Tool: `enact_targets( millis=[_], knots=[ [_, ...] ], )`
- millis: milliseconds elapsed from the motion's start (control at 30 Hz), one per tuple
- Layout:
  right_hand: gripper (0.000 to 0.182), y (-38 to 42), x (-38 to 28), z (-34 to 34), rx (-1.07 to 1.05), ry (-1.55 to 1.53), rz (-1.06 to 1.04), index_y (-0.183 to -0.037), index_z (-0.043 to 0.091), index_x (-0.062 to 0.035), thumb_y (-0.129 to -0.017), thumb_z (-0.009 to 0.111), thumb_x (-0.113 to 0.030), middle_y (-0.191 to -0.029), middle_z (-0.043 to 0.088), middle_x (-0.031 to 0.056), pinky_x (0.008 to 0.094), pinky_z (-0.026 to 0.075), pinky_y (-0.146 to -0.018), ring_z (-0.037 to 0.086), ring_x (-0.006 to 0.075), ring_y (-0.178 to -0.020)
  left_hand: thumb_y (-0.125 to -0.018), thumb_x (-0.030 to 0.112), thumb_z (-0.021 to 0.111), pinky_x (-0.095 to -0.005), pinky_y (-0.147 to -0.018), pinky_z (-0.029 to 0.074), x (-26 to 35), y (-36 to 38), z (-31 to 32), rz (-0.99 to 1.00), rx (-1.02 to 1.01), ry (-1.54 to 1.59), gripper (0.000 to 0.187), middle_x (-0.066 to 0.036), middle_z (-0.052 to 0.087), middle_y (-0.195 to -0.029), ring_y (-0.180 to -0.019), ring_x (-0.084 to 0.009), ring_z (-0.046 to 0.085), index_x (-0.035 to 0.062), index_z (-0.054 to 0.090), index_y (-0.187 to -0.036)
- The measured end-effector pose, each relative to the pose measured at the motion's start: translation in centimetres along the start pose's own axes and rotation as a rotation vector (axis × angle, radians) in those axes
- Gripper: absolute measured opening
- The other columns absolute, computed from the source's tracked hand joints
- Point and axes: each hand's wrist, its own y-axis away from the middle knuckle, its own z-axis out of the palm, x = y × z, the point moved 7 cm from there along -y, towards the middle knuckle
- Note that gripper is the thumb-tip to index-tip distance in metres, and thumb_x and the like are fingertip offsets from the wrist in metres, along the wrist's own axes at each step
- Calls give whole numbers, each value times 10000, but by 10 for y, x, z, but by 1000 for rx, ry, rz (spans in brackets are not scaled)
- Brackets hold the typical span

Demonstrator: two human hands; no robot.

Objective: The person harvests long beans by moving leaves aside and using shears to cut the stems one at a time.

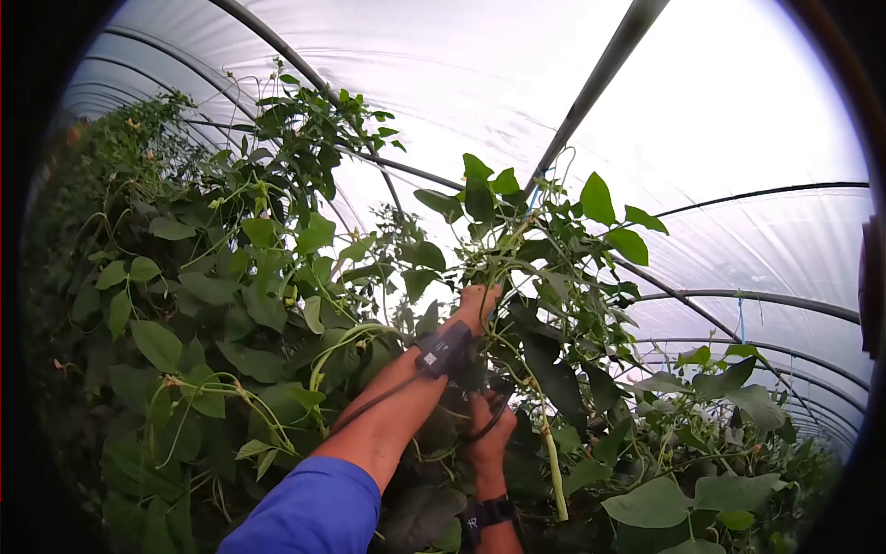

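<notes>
My left hand reaches up into a tangle of climbing bean vines, its fingers curled round the stems and partly covered by them. My right hand is lower down, under the left wrist. Its fingers are bent among dark leaves, and what they hold, if anything, is hidden. To the right of it a pale long bean pod hangs from a thin stem. A dark sensor strap with a cable is on my left wrist, and a black band circles the right one.
Dense bean foliage fills the left side, with more leaves at lower right. Metal hoops carry the white plastic cover overhead. Blue string hangs from a hoop at right.
</notes>
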Motion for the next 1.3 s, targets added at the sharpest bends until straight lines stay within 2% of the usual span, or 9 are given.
enact_targets(
  millis=[300,600,900,967,1033,1100,1167,1233,1300],
  knots=[
    [254,-2,40,-22,16,-209,27,-892,619,76,-852,673,-170,-756,646,82,286,468,-670,603,147,-700,-754,139,681,-318,-509,355,35,34,-20,197,299,9,192,-7,504,-592,-548,-102,403,30,562,-650],
    [246,12,19,-18,-11,-285,122,-916,613,77,-856,658,-158,-792,677,132,296,499,-671,643,179,-699,-703,81,715,-282,-542,381,51,36,-13,234,123,97,131,10,551,-678,-597,-88,457,22,598,-710],
    [250,18,20,-17,-16,-312,103,-893,570,68,-853,660,-161,-779,666,147,307,505,-678,660,202,-724,-732,210,685,-310,-626,425,52,35,6,75,-130,-158,281,-73,605,-744,-685,-150,530,-36,638,-860],
    [253,16,17,-16,-21,-329,103,-894,561,67,-850,664,-161,-774,662,144,310,507,-682,663,207,-730,-750,223,678,-315,-638,432,46,33,1,112,-163,-162,297,-83,614,-757,-694,-154,536,-43,641,-876],
    [264,17,18,-17,-17,-333,115,-885,590,67,-838,683,-175,-762,652,108,305,489,-673,640,182,-720,-780,221,663,-323,-630,434,63,44,2,593,-267,-268,289,-71,614,-751,-693,-144,540,-49,642,-878],
    [261,14,37,-24,23,-252,80,-879,610,60,-832,690,-184,-756,647,92,301,475,-665,619,167,-714,-807,204,643,-326,-635,442,60,49,-1,609,-252,-366,252,-61,610,-734,-686,-146,547,-43,645,-857],
    [259,13,40,-30,63,-173,50,-872,630,53,-827,698,-193,-750,641,76,297,462,-658,599,153,-709,-821,178,625,-326,-646,447,56,64,-10,400,-209,-58,219,-81,619,-723,-676,-171,565,-38,650,-846],
    [242,15,32,-32,101,-101,2,-863,660,38,-820,706,-196,-753,639,59,286,439,-648,562,132,-699,-827,163,633,-303,-717,450,59,77,-19,594,-171,-200,211,-95,636,-838,-780,-161,581,-32,669,-899],
    [214,17,21,-31,98,-99,-2,-860,660,40,-823,699,-167,-774,650,63,284,452,-670,581,136,-712,-830,174,647,-286,-746,443,47,81,-23,463,-205,-114,224,-71,637,-895,-835,-138,568,-23,669,-934]
  ],
)
